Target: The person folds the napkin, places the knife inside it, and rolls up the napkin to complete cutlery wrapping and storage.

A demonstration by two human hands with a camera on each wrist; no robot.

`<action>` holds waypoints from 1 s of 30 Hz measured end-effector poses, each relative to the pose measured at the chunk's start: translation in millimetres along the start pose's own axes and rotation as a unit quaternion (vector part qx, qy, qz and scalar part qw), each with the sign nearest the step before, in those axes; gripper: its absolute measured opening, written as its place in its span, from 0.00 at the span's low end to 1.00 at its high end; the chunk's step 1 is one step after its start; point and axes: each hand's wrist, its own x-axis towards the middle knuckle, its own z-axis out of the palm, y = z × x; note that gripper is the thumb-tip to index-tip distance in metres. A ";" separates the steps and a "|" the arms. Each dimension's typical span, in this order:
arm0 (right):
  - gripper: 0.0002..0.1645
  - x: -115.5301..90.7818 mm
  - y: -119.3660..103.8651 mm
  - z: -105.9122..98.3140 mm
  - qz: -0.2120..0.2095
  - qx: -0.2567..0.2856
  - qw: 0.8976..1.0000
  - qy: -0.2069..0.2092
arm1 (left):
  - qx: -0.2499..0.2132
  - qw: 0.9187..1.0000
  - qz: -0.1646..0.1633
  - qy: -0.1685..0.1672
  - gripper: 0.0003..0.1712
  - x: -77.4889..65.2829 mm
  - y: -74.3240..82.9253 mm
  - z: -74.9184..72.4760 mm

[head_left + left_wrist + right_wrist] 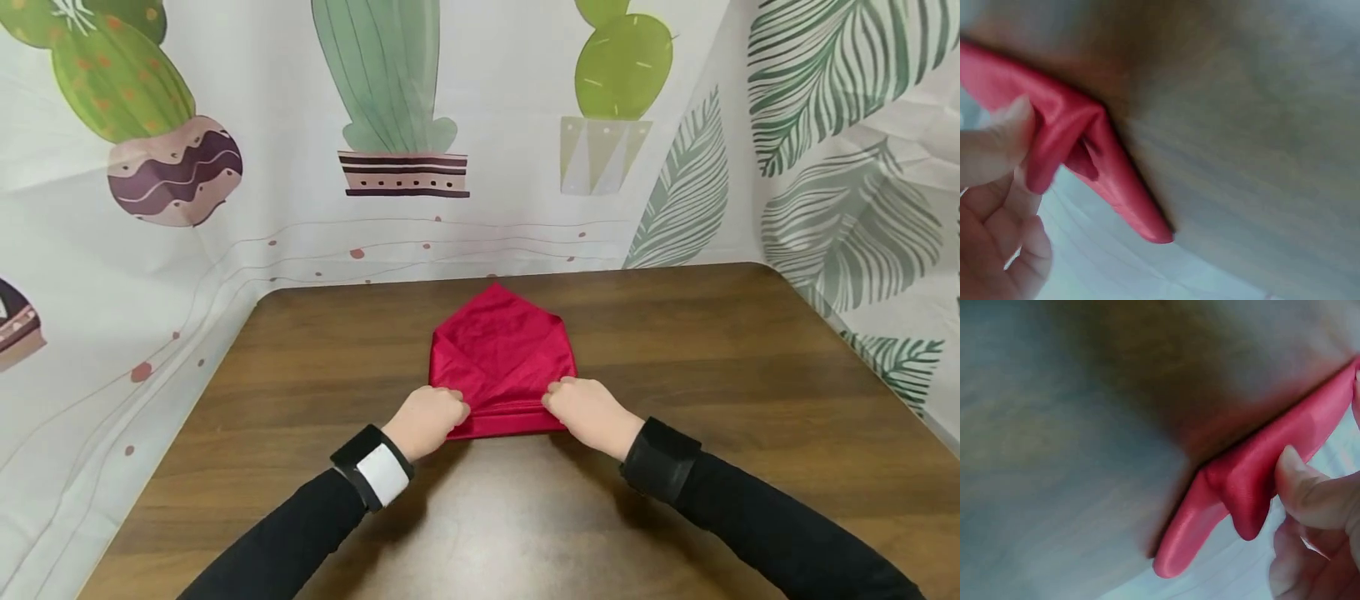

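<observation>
A shiny red cloth [502, 350], folded to a point at the far side, lies on the brown wooden table [337, 350]. Its near edge forms a narrow folded band. At the band's left end my left hand [426, 421] pinches the fabric. My right hand [592, 414] does the same at the right end. Close up in the left wrist view, the thumb [1007, 137] and fingers squeeze a raised fold of the cloth [1054, 137]. The right wrist view shows the other thumb [1310, 494] against a similar bunched corner of the cloth [1250, 494].
A white hanging [517, 75] printed with cacti and leaves rises behind the table and down both its sides. The table's far edge runs just beyond the cloth's tip. Black sleeves [787, 517] and dark wrist bands cover both forearms.
</observation>
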 end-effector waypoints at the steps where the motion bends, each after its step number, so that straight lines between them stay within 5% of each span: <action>1: 0.10 -2.8 -2.3 0.8 -0.012 -0.022 1.000 0.015 | 0.028 0.999 0.012 0.016 0.12 -1.5 2.7 0.8; 6: 0.12 -14.8 -9.5 5.0 -0.058 -0.110 0.991 0.043 | 0.118 0.992 0.021 0.046 0.13 -10.1 10.5 5.3; 12: 0.12 -20.9 -9.5 8.2 -0.089 -0.152 0.983 0.042 | 0.127 0.991 0.022 0.048 0.14 -18.7 11.8 4.9; 23: 0.13 -15.5 0.5 9.9 -0.104 -0.102 0.989 0.038 | 0.132 0.989 0.050 0.043 0.11 -20.9 7.5 5.9; 30: 0.12 -11.2 12.5 5.2 -0.077 0.003 0.997 -0.004 | 0.038 0.999 0.029 0.003 0.08 -17.9 -1.4 2.9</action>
